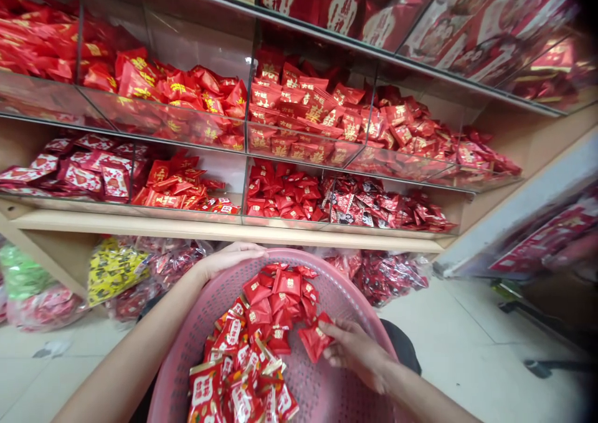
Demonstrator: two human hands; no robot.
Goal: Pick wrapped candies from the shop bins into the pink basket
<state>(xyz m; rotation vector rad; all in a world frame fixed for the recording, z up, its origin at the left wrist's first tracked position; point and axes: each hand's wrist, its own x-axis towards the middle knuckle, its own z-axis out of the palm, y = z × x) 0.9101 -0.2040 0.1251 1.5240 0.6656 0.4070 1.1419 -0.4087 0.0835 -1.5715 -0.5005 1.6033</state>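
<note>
A pink perforated basket (364, 292) holds red candy packets (259, 311) with gold markings, plus larger red packets with white labels (243, 395) towards its near left side. My left hand (236, 256) lies over the basket's far rim, its fingers stretched along the edge. Inside the basket's right part, my right hand (346, 348) pinches one red packet (314, 337) between thumb and fingers. Bare basket floor shows below that hand.
Ahead are shelves (224, 227) with clear-fronted bins of red packets. Below them sit plastic bags of yellow (114, 267), green (23, 270) and red packets. A wheeled chair base (542, 367) stands on the tiled floor at right.
</note>
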